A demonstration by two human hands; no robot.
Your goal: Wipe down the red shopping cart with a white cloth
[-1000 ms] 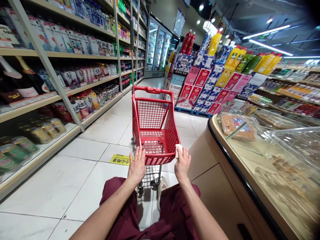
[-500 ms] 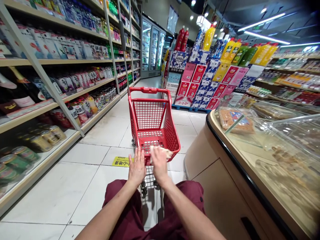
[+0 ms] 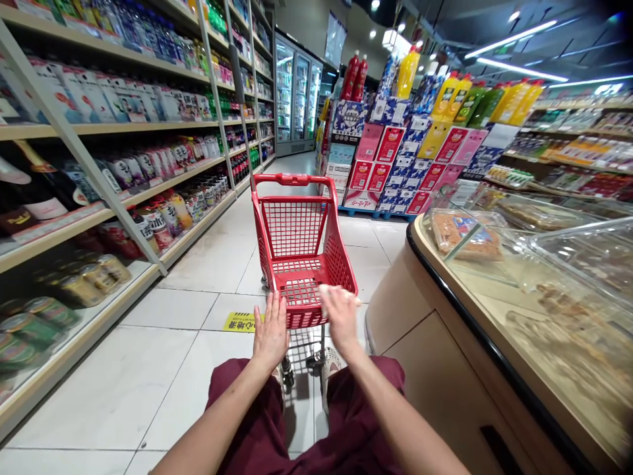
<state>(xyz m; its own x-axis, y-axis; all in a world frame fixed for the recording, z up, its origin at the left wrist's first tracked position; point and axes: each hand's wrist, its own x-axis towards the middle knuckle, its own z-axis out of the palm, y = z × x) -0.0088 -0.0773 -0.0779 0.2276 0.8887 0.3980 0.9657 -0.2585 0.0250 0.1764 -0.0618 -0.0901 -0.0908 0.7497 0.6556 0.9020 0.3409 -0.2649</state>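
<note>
A small red plastic shopping cart point(image 3: 297, 224) stands on the floor in front of my knees, its basket of open lattice. My left hand point(image 3: 271, 333) lies flat with fingers stretched at the near left corner of the basket rim. At the near right corner, my right hand point(image 3: 340, 320) presses a crumpled pale cloth point(image 3: 358, 301) on the rim. Most of the cloth is hidden under the slightly blurred fingers. Inside the basket only the bare red lattice floor shows.
Drink shelves point(image 3: 148, 125) line the left side. A glass-topped food counter point(image 3: 420, 284) stands close on the right. Beyond the cart are stacked drink cartons point(image 3: 390, 155) and glass-door fridges point(image 3: 297, 92). A yellow sticker point(image 3: 240, 322) marks the tiled floor.
My right hand has slid rightward with the cloth along the near rim, from about its middle to the right corner. My left hand has stayed at the left corner.
</note>
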